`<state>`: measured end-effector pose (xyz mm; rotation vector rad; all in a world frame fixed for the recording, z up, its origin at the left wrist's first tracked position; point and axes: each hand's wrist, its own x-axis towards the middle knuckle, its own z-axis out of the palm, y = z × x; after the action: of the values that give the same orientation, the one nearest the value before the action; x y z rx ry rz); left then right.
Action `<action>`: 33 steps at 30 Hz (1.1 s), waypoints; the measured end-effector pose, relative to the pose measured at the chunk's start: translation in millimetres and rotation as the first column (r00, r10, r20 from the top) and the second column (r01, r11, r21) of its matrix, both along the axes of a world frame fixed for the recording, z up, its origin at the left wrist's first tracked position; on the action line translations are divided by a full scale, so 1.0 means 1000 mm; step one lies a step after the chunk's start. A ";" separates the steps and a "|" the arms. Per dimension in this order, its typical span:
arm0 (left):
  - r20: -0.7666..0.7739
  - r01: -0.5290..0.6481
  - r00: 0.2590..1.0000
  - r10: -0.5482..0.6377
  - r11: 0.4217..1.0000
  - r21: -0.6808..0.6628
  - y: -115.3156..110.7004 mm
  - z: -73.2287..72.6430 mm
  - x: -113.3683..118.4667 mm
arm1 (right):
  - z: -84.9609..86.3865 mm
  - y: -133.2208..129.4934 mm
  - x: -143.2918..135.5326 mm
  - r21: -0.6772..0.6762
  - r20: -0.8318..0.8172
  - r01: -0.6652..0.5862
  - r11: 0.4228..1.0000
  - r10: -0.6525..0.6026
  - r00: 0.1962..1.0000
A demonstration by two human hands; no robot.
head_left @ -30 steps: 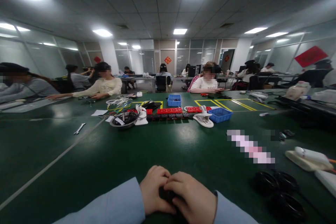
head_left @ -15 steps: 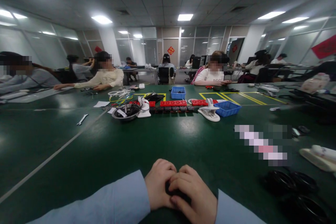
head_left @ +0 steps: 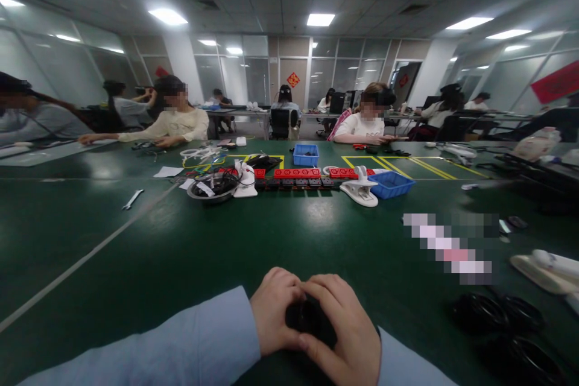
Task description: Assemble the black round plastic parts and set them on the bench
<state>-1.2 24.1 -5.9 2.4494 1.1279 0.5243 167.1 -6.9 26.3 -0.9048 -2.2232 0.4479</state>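
Note:
Near the front edge of the table, my left hand and my right hand curve round a dark black object, one from each side. Fingertips and thumbs of the two hands meet or nearly meet at its top and front. Most of the object lies in shadow between my palms, so its exact kind is not clear. To the right, several black ring-shaped parts rest on the table, blurred near the picture edge.
The green table stretches ahead. On it are a wrench, a metal bowl of cables, red sockets, a white clamp base and a blue bin. Other people sit across the table.
My right hand has spread from a closer curl and shows more of the dark object between the hands. The view has tilted slightly.

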 end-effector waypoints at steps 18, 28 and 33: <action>-0.041 -0.096 0.994 0.100 0.991 0.091 -0.009 0.011 0.009 | 0.002 -0.001 -0.009 -0.055 0.059 0.011 0.998 -0.008 0.998; 0.002 -0.051 0.999 0.051 0.994 0.093 -0.007 0.006 0.008 | -0.012 -0.001 -0.009 0.021 -0.089 -0.156 0.987 0.157 0.984; -0.004 -0.036 0.999 0.037 0.994 0.108 -0.008 0.004 0.008 | -0.014 0.000 -0.007 0.091 -0.013 -0.156 0.984 0.158 0.987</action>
<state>7.0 16.4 -1.8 2.5271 1.1774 0.6040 160.2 -7.0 12.0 -0.6782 -2.2866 0.4241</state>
